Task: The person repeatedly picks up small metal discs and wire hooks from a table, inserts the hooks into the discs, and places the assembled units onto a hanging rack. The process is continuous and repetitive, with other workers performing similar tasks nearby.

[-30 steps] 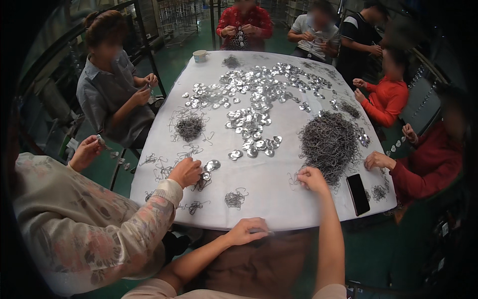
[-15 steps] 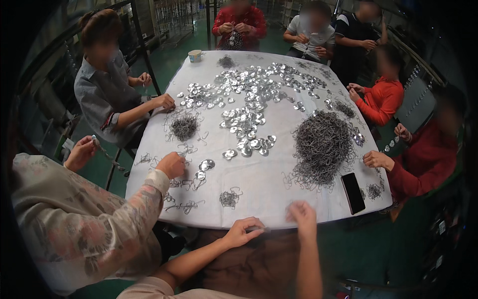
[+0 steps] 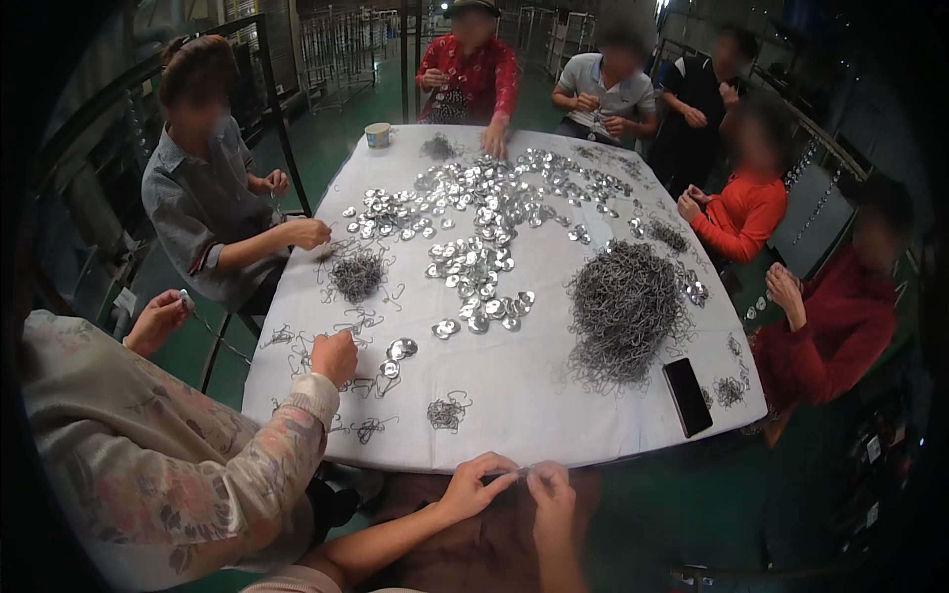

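At the near edge of the white-covered table [image 3: 524,395], my left hand [image 3: 479,487] and my right hand [image 3: 552,494] meet with fingertips pinched together. Between them is a small thing, too small to make out. Just beyond my left hand lies a small heap of wire hooks [image 3: 448,412]. Farther off, a broad spread of shiny silver discs [image 3: 479,259] covers the table's middle. A large tangled pile of grey wire hooks [image 3: 625,311] stands to the right of it.
A black phone [image 3: 687,397] lies near the right front corner. A paper cup [image 3: 377,135] stands at the far left corner. Co-workers sit around the table; a floral sleeve [image 3: 227,474] reaches in close on my left. Another hook heap [image 3: 357,276] lies at left.
My right hand has come left and down to meet my left hand. The far person in red now reaches to the discs. At right, a co-worker's hand has lifted off the table.
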Motion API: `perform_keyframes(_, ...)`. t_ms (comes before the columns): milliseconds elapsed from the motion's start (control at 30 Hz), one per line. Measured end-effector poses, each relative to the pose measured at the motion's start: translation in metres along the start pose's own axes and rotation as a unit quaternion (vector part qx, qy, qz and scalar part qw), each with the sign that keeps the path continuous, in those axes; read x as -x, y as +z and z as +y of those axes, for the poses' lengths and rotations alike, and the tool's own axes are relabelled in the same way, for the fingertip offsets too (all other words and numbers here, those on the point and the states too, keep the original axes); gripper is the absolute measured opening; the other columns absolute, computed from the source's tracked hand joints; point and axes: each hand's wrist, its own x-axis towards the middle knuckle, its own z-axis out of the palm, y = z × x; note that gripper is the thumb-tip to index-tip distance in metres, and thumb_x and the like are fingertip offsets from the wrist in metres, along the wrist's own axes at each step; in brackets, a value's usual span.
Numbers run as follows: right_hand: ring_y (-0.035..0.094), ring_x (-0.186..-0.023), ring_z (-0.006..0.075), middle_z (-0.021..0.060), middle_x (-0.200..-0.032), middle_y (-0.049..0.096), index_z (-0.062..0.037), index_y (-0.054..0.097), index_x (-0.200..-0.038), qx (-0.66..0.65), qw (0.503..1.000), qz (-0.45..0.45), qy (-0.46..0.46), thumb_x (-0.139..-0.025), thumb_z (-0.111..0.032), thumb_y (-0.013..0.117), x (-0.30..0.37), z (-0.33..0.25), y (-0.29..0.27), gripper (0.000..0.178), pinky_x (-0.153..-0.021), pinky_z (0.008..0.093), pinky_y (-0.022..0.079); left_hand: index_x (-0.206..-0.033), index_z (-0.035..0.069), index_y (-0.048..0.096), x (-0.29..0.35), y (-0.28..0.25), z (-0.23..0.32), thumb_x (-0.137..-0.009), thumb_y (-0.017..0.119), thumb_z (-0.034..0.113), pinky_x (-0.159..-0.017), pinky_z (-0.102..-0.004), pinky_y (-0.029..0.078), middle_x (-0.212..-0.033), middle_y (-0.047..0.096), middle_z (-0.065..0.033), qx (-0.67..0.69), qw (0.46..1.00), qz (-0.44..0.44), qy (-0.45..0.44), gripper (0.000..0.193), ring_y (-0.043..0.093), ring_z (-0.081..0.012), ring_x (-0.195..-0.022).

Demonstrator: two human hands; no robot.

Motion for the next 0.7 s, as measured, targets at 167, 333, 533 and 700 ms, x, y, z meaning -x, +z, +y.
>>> perform_keyframes(167, 0.05, -0.091, 0.0117, 0.0044, -0.106, 0.049, -0.0007, 0.061, -0.086, 0.001, 0.999, 0.03, -0.029, -0.082, 0.002, 0.065, 0.003, -0.004, 0.001, 0.006, -0.075, 0.0227, 0.043, -0.095, 0.0, 0.067, 0.0, -0.001, 0.011, -0.082, 0.067, 0.005, -0.078, -0.0278, 0.05, -0.091, 0.067, -0.0098, -0.012, 1.0, -0.017, 0.005, 0.014, 0.065, -0.0185, -0.086)
perform_keyframes(333, 0.05, -0.094, 0.0137, 0.006, -0.11, 0.046, -0.0006, 0.058, -0.09, -0.008, 0.994, 0.074, -0.078, -0.085, 0.001, 0.063, 0.011, -0.001, 0.008, 0.007, -0.08, 0.0239, 0.043, -0.093, 0.0, 0.067, 0.006, 0.003, 0.01, -0.079, 0.071, 0.004, -0.078, -0.0291, 0.05, -0.092, 0.068, -0.0111, -0.006, 1.0, 0.013, 0.021, 0.016, 0.065, -0.019, -0.086)
perform_keyframes(533, 0.049, -0.097, 0.0175, 0.0089, -0.11, 0.047, -0.0011, 0.058, -0.09, 0.064, 0.983, 0.071, -0.157, -0.085, -0.002, 0.064, 0.021, -0.014, 0.003, 0.008, -0.083, 0.026, 0.043, -0.101, 0.001, 0.065, -0.015, -0.01, 0.008, -0.083, 0.063, 0.002, -0.084, -0.0334, 0.048, -0.096, 0.065, -0.0126, -0.006, 0.997, 0.001, 0.083, 0.018, 0.062, -0.0256, -0.094)
perform_keyframes(700, 0.051, -0.096, 0.0203, 0.0104, -0.108, 0.049, -0.0016, 0.059, -0.088, 0.073, 0.982, 0.064, -0.165, -0.082, -0.002, 0.066, 0.018, -0.018, -0.002, 0.01, -0.083, 0.0291, 0.044, -0.106, 0.005, 0.064, -0.158, -0.036, -0.023, -0.086, 0.058, 0.005, -0.083, -0.0386, 0.047, -0.104, 0.064, -0.0156, -0.198, 0.962, 0.128, 0.137, 0.022, 0.06, -0.0306, -0.096)
